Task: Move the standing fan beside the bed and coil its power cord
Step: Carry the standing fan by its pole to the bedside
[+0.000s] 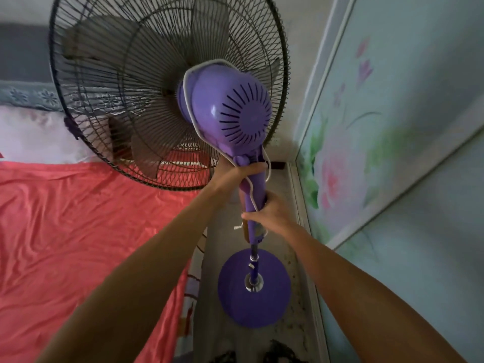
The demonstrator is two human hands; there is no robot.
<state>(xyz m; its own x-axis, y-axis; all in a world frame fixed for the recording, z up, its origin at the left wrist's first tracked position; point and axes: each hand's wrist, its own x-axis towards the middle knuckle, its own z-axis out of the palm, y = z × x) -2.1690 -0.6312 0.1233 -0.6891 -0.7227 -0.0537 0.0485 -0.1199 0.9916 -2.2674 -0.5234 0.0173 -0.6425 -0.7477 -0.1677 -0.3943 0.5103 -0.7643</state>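
A purple standing fan [230, 111] with a dark wire cage stands in the narrow gap between the bed [78, 218] and the wall, its round base [272, 299] on the floor. Its white power cord [187, 82] is looped around the motor housing and runs down the neck. My left hand [233, 171] grips the neck just under the motor. My right hand [269, 213] holds the purple column lower down, with the cord passing under its fingers.
The bed with a coral-red sheet fills the left side; a pale pillow [34, 137] lies at its head. A sliding door [392, 153] painted with pink flowers runs along the right. The floor strip between them is narrow.
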